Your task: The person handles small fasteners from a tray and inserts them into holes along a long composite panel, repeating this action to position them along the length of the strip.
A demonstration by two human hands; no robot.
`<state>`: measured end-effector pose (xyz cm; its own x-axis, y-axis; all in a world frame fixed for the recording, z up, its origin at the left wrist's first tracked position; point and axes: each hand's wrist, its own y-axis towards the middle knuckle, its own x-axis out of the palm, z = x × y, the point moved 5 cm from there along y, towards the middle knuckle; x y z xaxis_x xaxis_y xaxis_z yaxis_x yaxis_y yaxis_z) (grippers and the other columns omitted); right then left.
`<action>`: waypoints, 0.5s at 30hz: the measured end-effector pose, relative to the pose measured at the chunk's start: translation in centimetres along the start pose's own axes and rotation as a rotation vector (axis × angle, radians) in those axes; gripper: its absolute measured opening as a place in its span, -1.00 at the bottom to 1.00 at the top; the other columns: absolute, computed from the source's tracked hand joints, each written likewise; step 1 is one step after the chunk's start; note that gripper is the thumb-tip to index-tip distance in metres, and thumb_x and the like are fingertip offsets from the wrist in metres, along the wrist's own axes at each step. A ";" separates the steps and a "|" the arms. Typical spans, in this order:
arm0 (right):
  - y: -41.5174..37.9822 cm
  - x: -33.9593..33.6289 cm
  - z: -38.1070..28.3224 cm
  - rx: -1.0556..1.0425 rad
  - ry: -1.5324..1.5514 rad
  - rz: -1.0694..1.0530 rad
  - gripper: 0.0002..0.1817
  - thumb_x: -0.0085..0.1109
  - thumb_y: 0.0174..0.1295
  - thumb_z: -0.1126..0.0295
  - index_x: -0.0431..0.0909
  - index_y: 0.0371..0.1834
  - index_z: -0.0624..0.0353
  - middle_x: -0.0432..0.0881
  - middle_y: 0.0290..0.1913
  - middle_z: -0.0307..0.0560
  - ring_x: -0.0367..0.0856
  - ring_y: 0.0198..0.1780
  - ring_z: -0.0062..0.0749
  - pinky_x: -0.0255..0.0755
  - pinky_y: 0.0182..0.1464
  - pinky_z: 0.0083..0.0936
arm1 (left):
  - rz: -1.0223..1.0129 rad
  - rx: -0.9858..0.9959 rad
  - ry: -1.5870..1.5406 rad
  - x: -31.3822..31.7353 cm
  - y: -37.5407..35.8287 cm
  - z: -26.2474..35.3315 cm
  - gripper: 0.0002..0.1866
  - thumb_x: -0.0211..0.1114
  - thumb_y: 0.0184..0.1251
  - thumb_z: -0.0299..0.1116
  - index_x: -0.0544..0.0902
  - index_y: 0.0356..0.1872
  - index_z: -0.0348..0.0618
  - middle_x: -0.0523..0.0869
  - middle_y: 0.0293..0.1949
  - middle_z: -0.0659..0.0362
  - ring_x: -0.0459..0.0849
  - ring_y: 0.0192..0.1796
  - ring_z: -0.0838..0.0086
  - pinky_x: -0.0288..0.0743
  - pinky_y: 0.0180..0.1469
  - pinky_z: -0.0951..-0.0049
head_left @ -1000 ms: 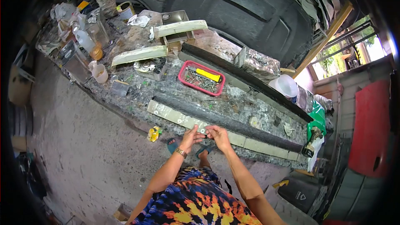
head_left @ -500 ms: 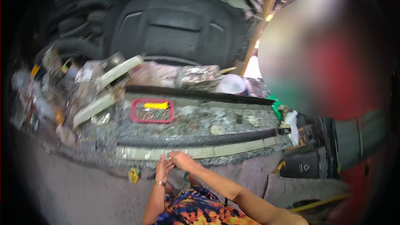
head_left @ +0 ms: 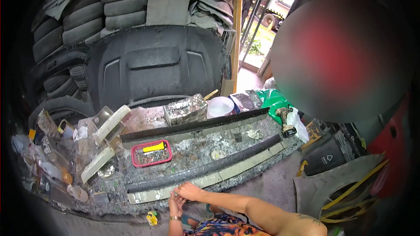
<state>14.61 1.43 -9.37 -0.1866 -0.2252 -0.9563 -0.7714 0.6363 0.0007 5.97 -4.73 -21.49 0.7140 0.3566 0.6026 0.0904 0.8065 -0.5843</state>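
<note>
A long light strip with a dark foam-like edge (head_left: 227,172) lies along the front of the messy workbench (head_left: 192,150). At its front edge, left of its middle, my left hand (head_left: 176,204) is raised with a watch on the wrist. My right hand (head_left: 188,191) meets it from the right, its fingers curled in. Anything between the fingers is too small to make out. Behind the strip sits a pink tray (head_left: 152,154) holding small metal pieces and a yellow tube (head_left: 153,147). A second long dark strip (head_left: 197,125) lies farther back.
A cordless drill (head_left: 285,122) stands at the bench's right end, near a green bag (head_left: 272,100). White tub (head_left: 220,107) and foil-wrapped block (head_left: 186,109) sit behind. Cups and bottles crowd the left. A black car hood (head_left: 155,65) leans against tires. Grey fender (head_left: 332,181) at right.
The view has shifted, so the bench appears lower and tilted, and more tires and the doorway show. Both hands remain close together by the front strip.
</note>
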 end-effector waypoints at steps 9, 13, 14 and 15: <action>0.4 -1.0 1.8 0.220 0.041 -0.204 -0.63 -0.14 0.36 0.11 0.53 -0.23 0.20 0.65 -0.29 0.17 0.68 -0.24 -0.02 0.54 -0.28 -0.15 | -0.029 0.008 -0.044 0.5 0.1 -0.2 -0.47 -0.08 0.42 0.23 0.55 -0.07 -0.03 0.63 -0.08 0.14 0.57 0.05 0.31 0.43 0.09 0.18; -2.7 -0.7 0.2 0.491 0.539 -0.076 -0.48 -0.05 0.31 0.03 0.47 0.19 0.14 0.58 0.02 0.26 0.58 0.00 0.13 0.48 0.01 -0.15 | 0.002 -0.041 -0.066 -0.1 -0.5 -0.2 -0.45 0.07 0.38 0.18 0.57 -0.12 -0.19 0.67 -0.24 0.11 0.64 -0.10 0.38 0.50 0.01 0.36; -3.0 0.4 0.2 0.408 0.467 -0.111 -0.51 -0.02 0.31 0.03 0.51 0.14 0.14 0.63 -0.09 0.24 0.63 -0.09 0.09 0.50 -0.08 -0.19 | -0.012 0.019 -0.129 -1.0 0.2 -0.6 -0.55 0.14 0.37 0.10 0.55 -0.23 -0.16 0.65 -0.32 0.14 0.65 -0.18 0.40 0.56 -0.12 0.38; -3.8 1.8 0.7 0.426 0.543 -0.154 -0.52 0.01 0.30 0.04 0.51 0.13 0.13 0.65 -0.19 0.22 0.64 -0.19 0.07 0.50 -0.15 -0.20 | 0.055 0.018 -0.140 -0.5 -0.4 0.0 -0.55 0.19 0.35 0.08 0.53 -0.23 -0.18 0.63 -0.33 0.11 0.66 -0.23 0.38 0.59 -0.16 0.37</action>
<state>17.58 -0.89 -11.27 -0.4570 -0.6018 -0.6549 -0.5294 0.7758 -0.3434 5.57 -5.18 -21.56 0.6136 0.4617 0.6405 0.0407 0.7916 -0.6097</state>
